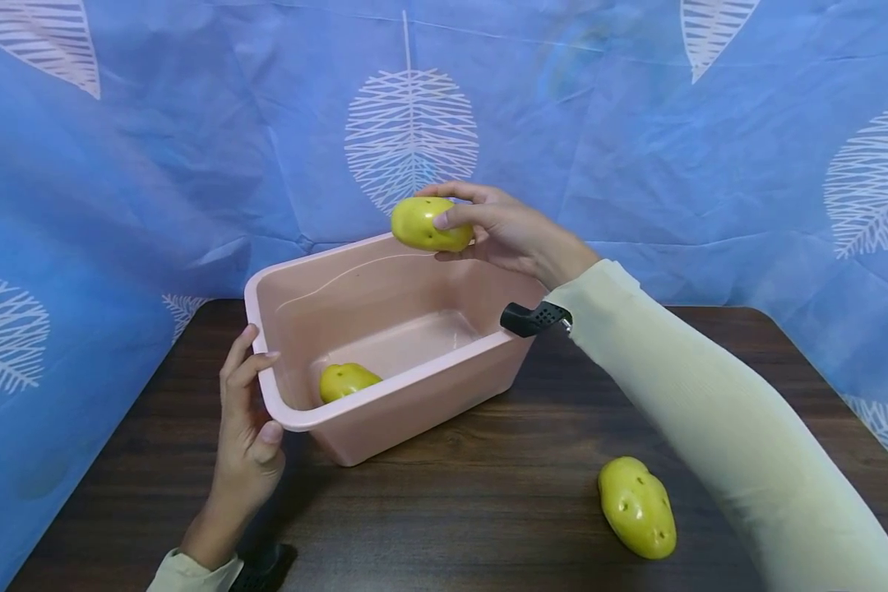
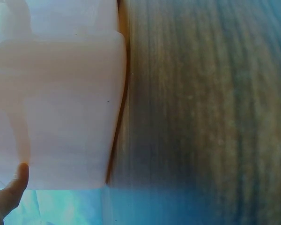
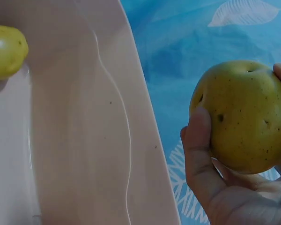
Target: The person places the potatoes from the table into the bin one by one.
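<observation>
Cloth [image 1: 562,148] in blue, printed with white leaves, hangs beyond the dark wood-grain counter [image 1: 444,526]. One broad leaf print [image 1: 410,131] shows at twelve o'clock; others are cut off near nine and ten.

On the counter a pink bin [image 1: 414,411] stands askew, a thin pale line wavering along its inner far wall among a few dark specks. The right hand [image 1: 503,226], its cream sleeve [image 1: 681,403] running toward four o'clock, grasps a yellow potato [image 1: 422,224] over the bin's far rim. The left hand [image 1: 244,440], at eight o'clock, grips the rim, fingers bent over it and thumb outside.

A second potato [image 1: 344,381] lies at the bin's own eight o'clock, its lower part hidden by the near wall. A third potato [image 1: 639,508] rests on the counter between four and five.

One black wrist device [image 1: 533,319] covers a bit of rim; another, at seven, is cut off below. The left wrist view is hazy, with fingertips only at eight o'clock.
</observation>
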The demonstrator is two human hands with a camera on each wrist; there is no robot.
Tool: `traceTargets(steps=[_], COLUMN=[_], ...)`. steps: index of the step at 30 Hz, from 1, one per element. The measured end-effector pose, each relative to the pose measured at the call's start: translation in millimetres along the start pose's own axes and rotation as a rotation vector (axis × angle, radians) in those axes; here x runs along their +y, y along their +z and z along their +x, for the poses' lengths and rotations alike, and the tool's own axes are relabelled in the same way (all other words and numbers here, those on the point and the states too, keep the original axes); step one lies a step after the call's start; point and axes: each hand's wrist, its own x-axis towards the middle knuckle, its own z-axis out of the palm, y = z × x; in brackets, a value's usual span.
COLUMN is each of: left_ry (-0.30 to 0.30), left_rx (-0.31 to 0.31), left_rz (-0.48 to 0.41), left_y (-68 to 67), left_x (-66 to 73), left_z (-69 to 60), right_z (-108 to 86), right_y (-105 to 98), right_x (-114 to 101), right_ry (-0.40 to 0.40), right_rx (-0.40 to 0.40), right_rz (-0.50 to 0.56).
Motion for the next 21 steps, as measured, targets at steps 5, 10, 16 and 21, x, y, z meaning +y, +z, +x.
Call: traceTargets(steps=[5, 10, 16, 21], left_ry=[-0.006, -0.01, -0.01, 0.0], left_rx=[-0.004, -0.001, 0.005, 0.008], left_rz=[-0.005, -0.002, -0.01, 0.01], left_y=[-0.3, -0.2, 0.6, 0.6], left_x=[-0.7, -1.1, -1.0, -0.9], left_z=[-0.3, -0.4, -0.2, -0.5], right_z=[7.2, 17.4, 28.1, 35.0], right_y=[-2.0, -1.3, 1.6, 0.8], right_x=[1.2, 3.3, 6.8, 9.2], right_ry=[0.013, 0.021, 0.037, 0.062], right_rx=[0.001, 0.003, -0.006, -0.04], right_rz=[-0.022, -0.028, -0.012, -0.004])
